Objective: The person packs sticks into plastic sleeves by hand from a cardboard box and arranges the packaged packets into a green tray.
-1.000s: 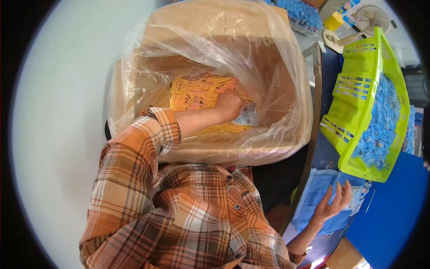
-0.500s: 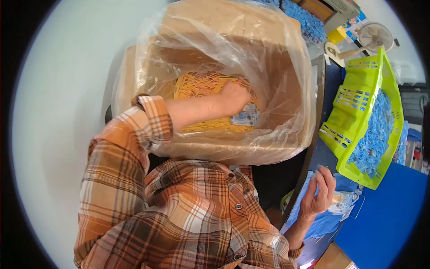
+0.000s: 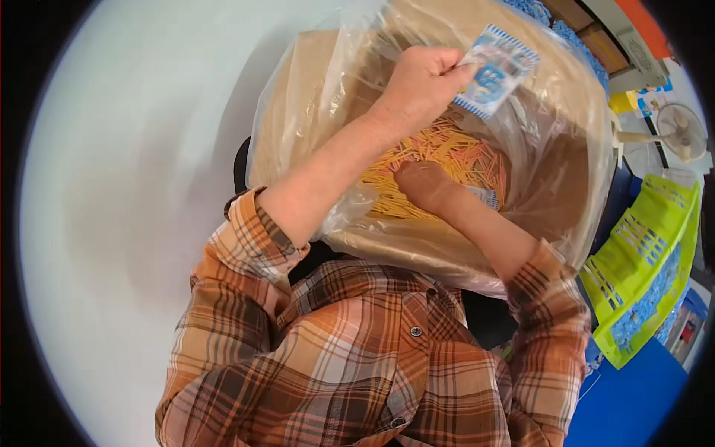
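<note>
Pinched by one edge in my left hand (image 3: 424, 86) is a small clear packet (image 3: 497, 71) with blue-and-white striped ends and blue print. It is raised above the box's far side. My right hand (image 3: 426, 186) reaches down into a heap of thin yellow and pink sticks (image 3: 477, 160), its fingers curled together among them. Whatever those fingertips grip is hidden. Another striped packet (image 3: 488, 197) lies on the heap, partly behind my right wrist. The sticks sit in a large cardboard box (image 3: 558, 167) lined with a clear plastic bag (image 3: 298, 112).
To the right, a lime-green basket (image 3: 633, 231) leans tilted with many blue packets (image 3: 648, 287) in it. A blue surface (image 3: 633, 402) lies below. A small fan (image 3: 679, 130) stands at the far right, near stacked cartons (image 3: 625, 45). A pale wall (image 3: 134, 186) fills the left.
My left hand has risen out of the heap and now holds a packet up. My right hand has come from beside the basket into the box. The view has shifted, moving the box rightward.
</note>
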`<state>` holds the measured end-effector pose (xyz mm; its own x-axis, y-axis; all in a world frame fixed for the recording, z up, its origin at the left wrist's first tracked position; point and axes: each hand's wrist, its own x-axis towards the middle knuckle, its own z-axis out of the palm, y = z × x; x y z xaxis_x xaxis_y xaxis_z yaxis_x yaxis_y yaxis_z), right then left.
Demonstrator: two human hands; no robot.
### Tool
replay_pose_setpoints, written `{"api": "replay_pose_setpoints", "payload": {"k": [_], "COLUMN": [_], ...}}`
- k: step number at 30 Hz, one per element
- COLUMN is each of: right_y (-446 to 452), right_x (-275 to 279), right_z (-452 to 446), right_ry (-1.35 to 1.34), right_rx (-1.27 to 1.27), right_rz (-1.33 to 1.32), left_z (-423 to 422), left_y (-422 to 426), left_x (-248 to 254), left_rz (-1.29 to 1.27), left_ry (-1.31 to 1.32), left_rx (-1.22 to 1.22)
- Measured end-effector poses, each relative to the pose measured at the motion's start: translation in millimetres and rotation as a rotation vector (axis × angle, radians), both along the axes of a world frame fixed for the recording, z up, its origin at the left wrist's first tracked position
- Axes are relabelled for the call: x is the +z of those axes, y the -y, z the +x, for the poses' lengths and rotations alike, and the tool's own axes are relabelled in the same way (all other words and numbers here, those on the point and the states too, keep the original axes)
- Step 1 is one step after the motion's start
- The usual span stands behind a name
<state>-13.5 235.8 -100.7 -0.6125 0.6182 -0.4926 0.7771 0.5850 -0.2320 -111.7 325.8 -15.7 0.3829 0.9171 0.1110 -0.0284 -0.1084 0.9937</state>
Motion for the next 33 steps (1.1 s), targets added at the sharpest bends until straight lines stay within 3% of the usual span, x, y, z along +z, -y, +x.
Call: {"api": "replay_pose_setpoints", "payload": {"k": [6, 11, 15, 20, 22, 28, 31, 33], "right_y": [8, 21, 20, 17, 18, 4, 5, 8], "right_x": [-74, -119, -83, -45, -25, -19, -5, -6], "right_z": [-26, -35, -35, -37, -33, -7, 16, 29], "right_ry": [0.335, 0.384, 0.426, 0.454, 0.386, -0.024, -0.423, -0.625], "right_rx": [0.216, 0.283, 0.271, 0.189, 0.168, -0.228, -0.665, -0.847], "right_rz": [0.036, 0.023, -0.118, -0.054, 0.046, -0.547, -0.968, -1.035], "left_z": [-1, -4, 0, -7, -8, -5, -6, -6], "left_y": [-1, -2, 1, -5, -9, -10, -11, -11], "left_x": [23, 28, 31, 28, 27, 21, 21, 19], "left_rz": [-0.039, 0.024, -0.029, 0.003, -0.007, -0.070, -0.081, -0.071], "left_ry": [0.021, 0.050, 0.073, -0.006, 0.009, 0.136, 0.126, 0.111], "left_rx": [0.035, 0.004, 0.011, 0.034, 0.039, 0.002, 0.001, 0.017]}}
